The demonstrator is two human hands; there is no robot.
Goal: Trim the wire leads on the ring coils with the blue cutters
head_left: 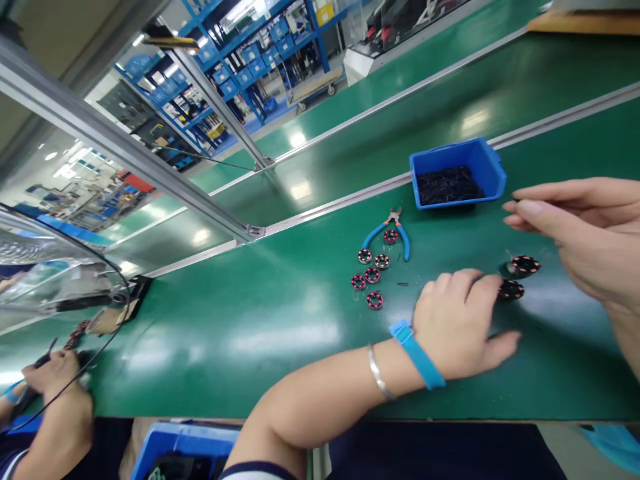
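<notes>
My left hand (453,323) is low over the green bench, palm down. Its thumb is spread and its fingertips touch or nearly touch a black ring-shaped motor stator (512,290) with copper windings. Just behind that lies a second stator (526,265) with thin wire ends. My right hand (590,230) is raised at the right, thumb and fingertips pinched together. A tiny dark bit shows at the pinch, too small to name. Several smaller-looking stators with red or pale windings, one of them a red stator (375,300), lie left of my left hand.
Blue-handled cutting pliers (407,241) lie behind the small stators. A blue bin (493,187) holds many short black pieces. Two dark slivers are on the bench (240,313). A co-worker's hands (55,373) are at the far left, near a hanging black cable (117,327).
</notes>
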